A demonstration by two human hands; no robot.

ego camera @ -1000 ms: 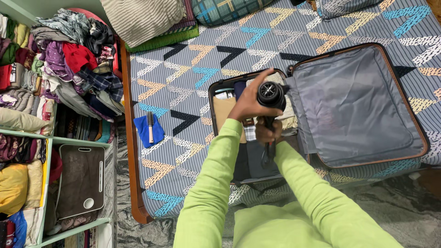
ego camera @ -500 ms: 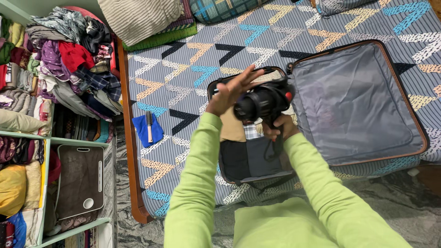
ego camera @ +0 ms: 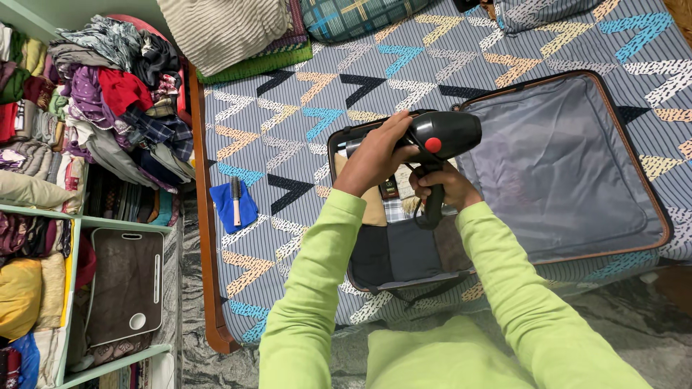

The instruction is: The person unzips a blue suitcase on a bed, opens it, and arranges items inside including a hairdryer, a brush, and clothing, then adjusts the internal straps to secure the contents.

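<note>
The person, in lime-green sleeves, holds a black hair dryer (ego camera: pixel 440 137) with a red button above an open suitcase (ego camera: pixel 577 238) that lies on the bed (ego camera: pixel 288 108). The left hand (ego camera: pixel 375 155) wraps over the nozzle end of the dryer's barrel, its fingers (ego camera: pixel 393 126) curled shut over the top. The right hand (ego camera: pixel 443 189) closes around the dryer's handle from below, fingers folded tight on the grip, and the lower end of the handle sticks out past the hand. The dryer lies roughly level, its barrel across the seam between the suitcase's two halves, held clear of the contents.

The suitcase's near half holds folded clothes in dark grey (ego camera: pixel 404 252) and tan, with a few small items just under the hands that are too hidden to tell apart. Its lid half lies flat to the right, lined in grey fabric.

The bed wears a grey striped cover with coloured chevrons. On it, to the left of the suitcase and well apart from the hands, lies a folded blue cloth (ego camera: pixel 232 205) with a slim pinkish stick-shaped item (ego camera: pixel 236 200) resting on top. At the head of the bed lie a beige folded blanket (ego camera: pixel 223 29) and a dark plaid pillow (ego camera: pixel 353 14).

To the left stands a pale green shelf unit (ego camera: pixel 94 220) stuffed with piled clothing, and a brown lap tray (ego camera: pixel 126 284) lies on its lower level.
</note>
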